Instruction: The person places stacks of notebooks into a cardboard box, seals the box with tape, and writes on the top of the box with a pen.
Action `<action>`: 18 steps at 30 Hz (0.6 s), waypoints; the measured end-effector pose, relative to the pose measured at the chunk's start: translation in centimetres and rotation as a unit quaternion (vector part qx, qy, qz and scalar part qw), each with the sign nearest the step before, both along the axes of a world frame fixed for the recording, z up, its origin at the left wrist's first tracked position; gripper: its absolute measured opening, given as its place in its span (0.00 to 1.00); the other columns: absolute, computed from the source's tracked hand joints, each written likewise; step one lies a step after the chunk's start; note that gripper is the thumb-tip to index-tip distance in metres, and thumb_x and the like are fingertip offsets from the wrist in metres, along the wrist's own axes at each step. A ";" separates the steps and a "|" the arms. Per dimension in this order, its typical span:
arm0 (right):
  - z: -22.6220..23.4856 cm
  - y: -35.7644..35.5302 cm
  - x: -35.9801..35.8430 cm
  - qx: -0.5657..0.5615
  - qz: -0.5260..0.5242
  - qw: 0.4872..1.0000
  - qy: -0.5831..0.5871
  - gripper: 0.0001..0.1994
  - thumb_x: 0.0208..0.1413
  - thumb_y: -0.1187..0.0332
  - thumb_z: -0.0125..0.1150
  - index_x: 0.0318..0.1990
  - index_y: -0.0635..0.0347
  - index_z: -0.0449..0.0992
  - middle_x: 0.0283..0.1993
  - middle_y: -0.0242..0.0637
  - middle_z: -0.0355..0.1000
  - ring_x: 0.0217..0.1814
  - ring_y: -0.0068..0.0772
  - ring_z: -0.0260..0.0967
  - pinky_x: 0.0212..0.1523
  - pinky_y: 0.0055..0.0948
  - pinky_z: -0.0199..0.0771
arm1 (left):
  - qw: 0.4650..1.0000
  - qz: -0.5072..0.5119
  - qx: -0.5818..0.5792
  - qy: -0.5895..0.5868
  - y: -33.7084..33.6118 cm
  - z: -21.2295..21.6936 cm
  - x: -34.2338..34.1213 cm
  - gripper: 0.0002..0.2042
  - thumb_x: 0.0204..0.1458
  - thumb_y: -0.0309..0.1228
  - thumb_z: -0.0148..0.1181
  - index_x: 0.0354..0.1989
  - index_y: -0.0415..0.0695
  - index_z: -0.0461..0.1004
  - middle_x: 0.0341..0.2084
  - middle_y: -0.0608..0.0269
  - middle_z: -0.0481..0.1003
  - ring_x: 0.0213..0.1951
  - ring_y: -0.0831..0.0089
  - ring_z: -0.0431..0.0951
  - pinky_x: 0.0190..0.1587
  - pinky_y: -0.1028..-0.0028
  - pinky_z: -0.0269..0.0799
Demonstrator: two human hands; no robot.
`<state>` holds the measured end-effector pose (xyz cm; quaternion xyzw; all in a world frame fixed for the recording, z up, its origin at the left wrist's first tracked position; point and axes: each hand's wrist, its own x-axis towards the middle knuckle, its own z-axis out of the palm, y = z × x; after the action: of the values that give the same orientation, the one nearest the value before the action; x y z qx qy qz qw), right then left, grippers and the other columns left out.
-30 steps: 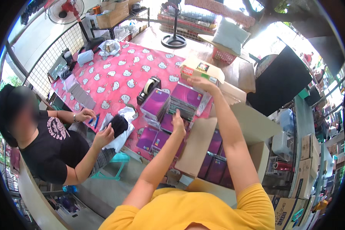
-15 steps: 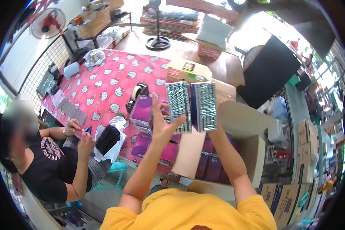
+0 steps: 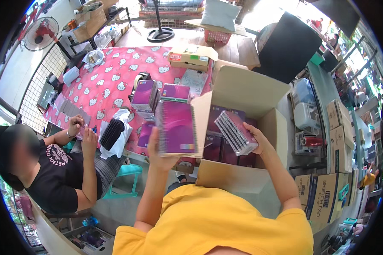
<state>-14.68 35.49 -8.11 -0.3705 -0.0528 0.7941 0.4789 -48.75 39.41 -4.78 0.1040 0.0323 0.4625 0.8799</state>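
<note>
"Purple spiral notebooks (image 3: 177, 127) rest on the person's left hand (image 3: 161, 160), just left of the large carton (image 3: 276, 127). How are they gripped?"

"From the near end, thumb along the side, the palm seemingly underneath to bear the weight. The other fingers are hidden, and so is the number of notebooks."

"And the right hand (image 3: 259, 140)?"

"It grasps a second bundle (image 3: 236, 131) by the end, tilted above the carton with the coil edges showing. The clasp probably keeps the layers together; the bundle looks wrapped in clear film."

"What does the carton contain?"

"Dark purple packs (image 3: 215, 146), set side by side, presumably to use the space well. Its flaps are spread open, leaving the mouth accessible."

"Anything outside it?"

"Left of the carton, more stacks (image 3: 144, 93) stand on the pink cloth (image 3: 110, 100), perhaps piled flat for steadiness. Beyond the carton's far-left corner sits a small yellowish box (image 3: 189, 63); its contents cannot be made out."
</note>
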 end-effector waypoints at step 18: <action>3.7 -3.2 -8.8 0.109 -0.038 0.967 -0.228 0.26 0.55 0.45 0.55 0.53 0.54 0.68 0.41 0.34 0.73 0.37 0.36 0.74 0.40 0.47 0.75 | 0.706 0.150 0.359 0.592 -3.8 -0.8 7.6 0.32 0.56 0.40 0.55 0.66 0.38 0.52 0.64 0.52 0.52 0.66 0.59 0.51 0.65 0.64 0.50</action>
<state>-23.51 32.30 -4.40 -0.4892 -0.2322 0.6594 0.5215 -41.18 35.63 -5.59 0.6582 0.3938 0.4083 0.4951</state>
